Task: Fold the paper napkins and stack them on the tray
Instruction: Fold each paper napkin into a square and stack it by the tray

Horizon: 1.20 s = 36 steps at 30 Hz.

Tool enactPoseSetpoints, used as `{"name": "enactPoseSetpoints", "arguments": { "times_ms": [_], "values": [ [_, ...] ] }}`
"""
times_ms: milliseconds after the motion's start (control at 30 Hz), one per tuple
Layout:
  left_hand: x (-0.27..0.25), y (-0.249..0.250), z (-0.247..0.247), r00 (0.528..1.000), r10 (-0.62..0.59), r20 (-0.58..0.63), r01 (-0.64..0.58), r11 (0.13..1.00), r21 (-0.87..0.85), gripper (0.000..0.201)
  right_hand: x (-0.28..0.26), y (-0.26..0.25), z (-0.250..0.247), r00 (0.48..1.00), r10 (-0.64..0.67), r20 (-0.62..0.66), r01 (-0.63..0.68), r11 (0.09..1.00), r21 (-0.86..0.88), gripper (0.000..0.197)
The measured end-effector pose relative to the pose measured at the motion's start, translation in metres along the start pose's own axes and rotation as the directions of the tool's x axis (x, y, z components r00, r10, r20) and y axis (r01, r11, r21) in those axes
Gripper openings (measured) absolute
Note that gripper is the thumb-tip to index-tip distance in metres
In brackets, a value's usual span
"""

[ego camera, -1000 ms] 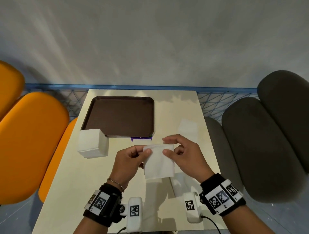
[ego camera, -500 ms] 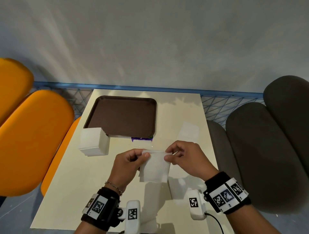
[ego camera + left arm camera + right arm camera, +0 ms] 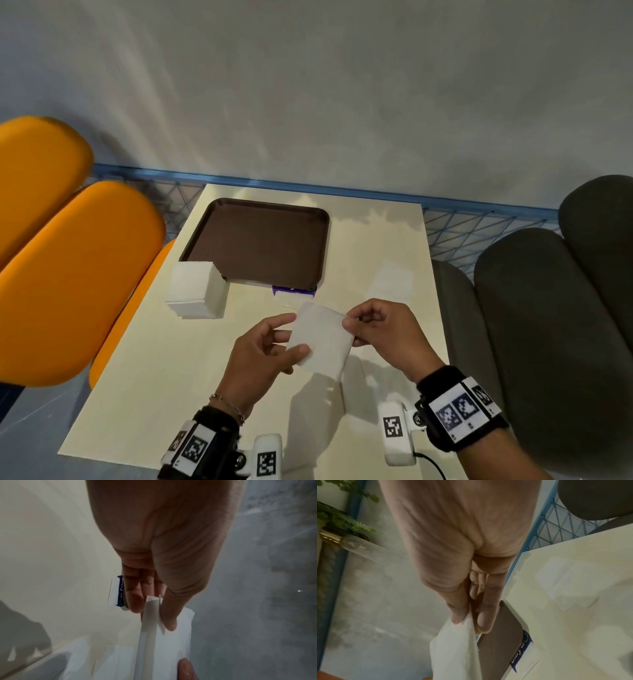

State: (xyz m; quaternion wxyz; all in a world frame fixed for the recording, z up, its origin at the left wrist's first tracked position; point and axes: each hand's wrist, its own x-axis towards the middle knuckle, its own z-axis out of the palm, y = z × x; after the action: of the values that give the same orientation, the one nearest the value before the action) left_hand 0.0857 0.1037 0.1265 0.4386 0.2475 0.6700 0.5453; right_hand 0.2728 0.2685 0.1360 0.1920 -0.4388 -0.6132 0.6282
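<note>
Cream table (image 3: 144,377) — one tray (image 3: 205,224), one napkin (image 3: 322,337) (both hands pinching)

We see a flat brown plastic tray (image 3: 255,240) on the far left part of the pale counter (image 3: 144,383). A thick white stack of paper napkins (image 3: 195,291) sits just in front of its near left corner. Nearer to us, above the middle of the counter, our left hand (image 3: 263,353) and right hand (image 3: 387,337) hold one white paper napkin (image 3: 322,337) between them. Another flat white napkin (image 3: 390,281) lies on the counter to the right of the tray.
</note>
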Motion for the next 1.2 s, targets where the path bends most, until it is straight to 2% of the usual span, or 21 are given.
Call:
{"name": "enactPoseSetpoints", "arguments": {
  "times_ms": [200,267,367,467,533,667,900,1033,1200],
  "values": [
    [0.001,-0.012,0.002,0.996,-0.032,-0.088,0.024,0.995,-0.094,0.036,0.004,0.004,-0.001,0.999,0.027,-0.022,-0.026,0.998,0.057,0.012],
    [0.001,-0.015,0.003,0.994,-0.033,-0.106,0.021,0.994,-0.108,0.035,0.004,0.005,-0.001,0.999,0.053,-0.009,-0.052,0.995,0.085,0.021],
    [-0.001,-0.018,0.004,0.991,-0.031,-0.133,0.013,0.992,-0.129,0.034,0.001,0.008,0.003,0.983,0.127,0.129,-0.144,0.981,0.129,0.043],
    [-0.001,-0.022,0.003,0.981,-0.047,-0.189,0.021,0.990,-0.137,0.033,-0.001,0.017,0.011,0.962,0.166,0.217,-0.191,0.977,0.099,0.049],
    [-0.002,-0.026,0.001,0.972,-0.065,-0.227,0.032,0.989,-0.148,0.032,0.001,0.022,0.017,0.968,0.170,0.186,-0.186,0.979,0.077,0.048],
    [0.000,-0.035,-0.009,0.960,-0.089,-0.264,0.058,0.991,-0.123,0.031,0.008,0.029,0.031,0.969,0.213,0.125,-0.229,0.964,0.136,0.041],
    [0.018,-0.043,-0.044,0.981,-0.109,-0.162,0.103,0.994,-0.044,0.032,0.035,0.035,0.063,0.976,0.213,-0.034,-0.203,0.960,0.194,0.037],
    [0.035,-0.038,-0.069,0.981,-0.103,-0.163,0.097,0.994,-0.041,0.032,0.051,0.024,0.093,0.971,0.225,-0.076,-0.202,0.952,0.231,0.034],
    [0.052,-0.032,-0.114,0.983,-0.084,-0.164,0.081,0.996,-0.026,0.034,0.077,0.007,0.139,0.978,0.170,-0.120,-0.146,0.972,0.187,0.050]
  ]
}}
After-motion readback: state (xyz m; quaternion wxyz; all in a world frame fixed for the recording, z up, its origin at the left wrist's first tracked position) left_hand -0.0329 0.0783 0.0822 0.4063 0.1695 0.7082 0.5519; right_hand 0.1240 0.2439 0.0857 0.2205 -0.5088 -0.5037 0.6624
